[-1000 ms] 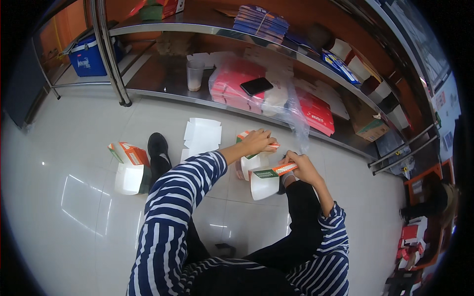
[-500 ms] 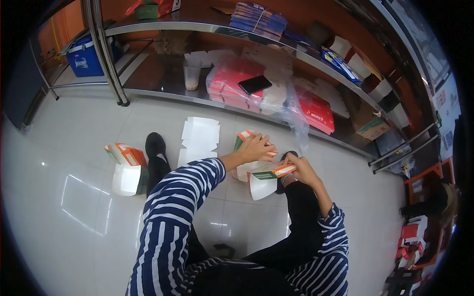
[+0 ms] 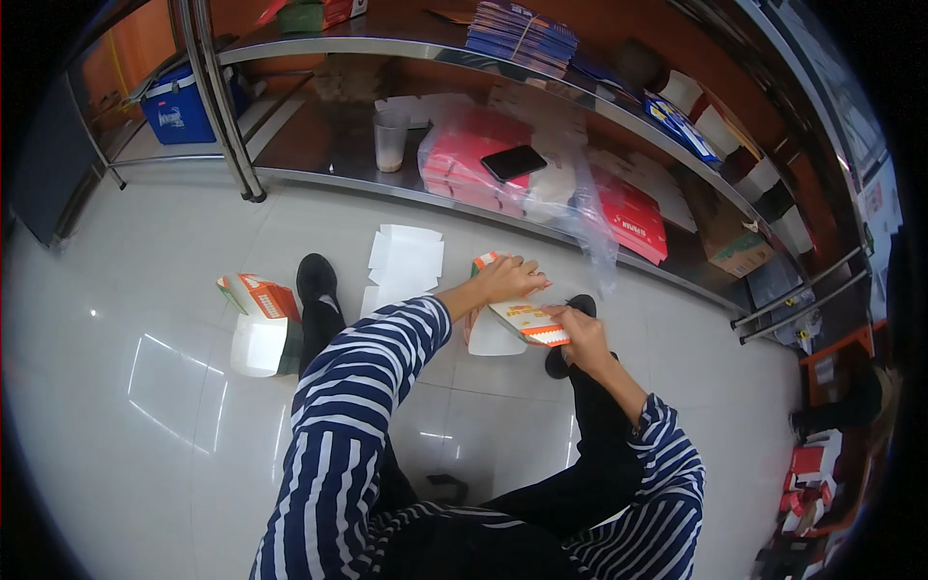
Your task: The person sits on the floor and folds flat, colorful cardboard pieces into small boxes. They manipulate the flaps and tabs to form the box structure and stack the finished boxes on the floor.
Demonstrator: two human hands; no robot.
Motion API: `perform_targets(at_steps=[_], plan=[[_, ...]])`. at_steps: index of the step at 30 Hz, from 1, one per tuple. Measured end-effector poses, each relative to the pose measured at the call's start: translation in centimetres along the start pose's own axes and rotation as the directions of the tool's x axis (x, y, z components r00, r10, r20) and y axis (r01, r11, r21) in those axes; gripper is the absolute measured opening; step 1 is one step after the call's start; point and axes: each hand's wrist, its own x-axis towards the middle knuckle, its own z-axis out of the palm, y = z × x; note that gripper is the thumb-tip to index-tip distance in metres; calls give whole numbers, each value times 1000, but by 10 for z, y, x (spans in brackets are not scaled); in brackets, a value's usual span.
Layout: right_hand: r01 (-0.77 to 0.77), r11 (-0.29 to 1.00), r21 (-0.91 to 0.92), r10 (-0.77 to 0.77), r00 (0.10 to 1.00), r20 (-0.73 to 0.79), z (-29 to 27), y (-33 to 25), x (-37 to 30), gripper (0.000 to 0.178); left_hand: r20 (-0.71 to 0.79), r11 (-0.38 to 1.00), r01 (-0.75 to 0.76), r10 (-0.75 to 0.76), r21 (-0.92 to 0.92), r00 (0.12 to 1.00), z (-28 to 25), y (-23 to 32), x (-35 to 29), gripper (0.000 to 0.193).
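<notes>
My right hand [image 3: 584,340] pinches an orange-edged carton panel [image 3: 527,317], its pale printed face turned up. Under my left hand [image 3: 512,278], whose fingers are bent down onto cardboard, shows an orange and green carton [image 3: 485,261]. A white inner surface [image 3: 495,338] appears below the panel; whether it belongs to the same carton I cannot tell. Beyond my left forearm, a flat white cardboard blank [image 3: 406,253] lies on the floor. Left of my left shoe [image 3: 316,278] stands an opened carton [image 3: 259,343], white inside, with its orange and green lid raised.
Ahead is a metal shelf rack [image 3: 319,177]. Its lower shelf bears a plastic cup [image 3: 391,145], a black phone [image 3: 513,162] and bagged red flat boxes [image 3: 474,150]. Above lies a banded blue stack [image 3: 522,39]. A blue cooler [image 3: 184,111] stands at far left.
The panel in my right hand has tipped over, so its printed face shows instead of its white inside. My left hand stays on the carton. The whole view has shifted slightly.
</notes>
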Motion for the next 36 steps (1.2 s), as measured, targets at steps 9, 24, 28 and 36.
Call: perform_targets(at_steps=[9, 24, 28, 36], plan=[[102, 976, -195, -86, 992, 89, 15, -3, 15, 26, 135, 990, 25, -7, -136, 991, -6, 5, 2, 15], [-380, 924, -44, 302, 796, -524, 80, 16, -11, 20, 26, 987, 37, -33, -157, 999, -3, 6, 7, 14], [-794, 459, 398, 886, 443, -136, 109, 19, -38, 28, 45, 989, 54, -49, -139, 998, -9, 5, 7, 13], [-334, 941, -51, 337, 913, 231, 169, 22, -15, 61, 52, 982, 24, -14, -189, 999, -3, 5, 9, 19]])
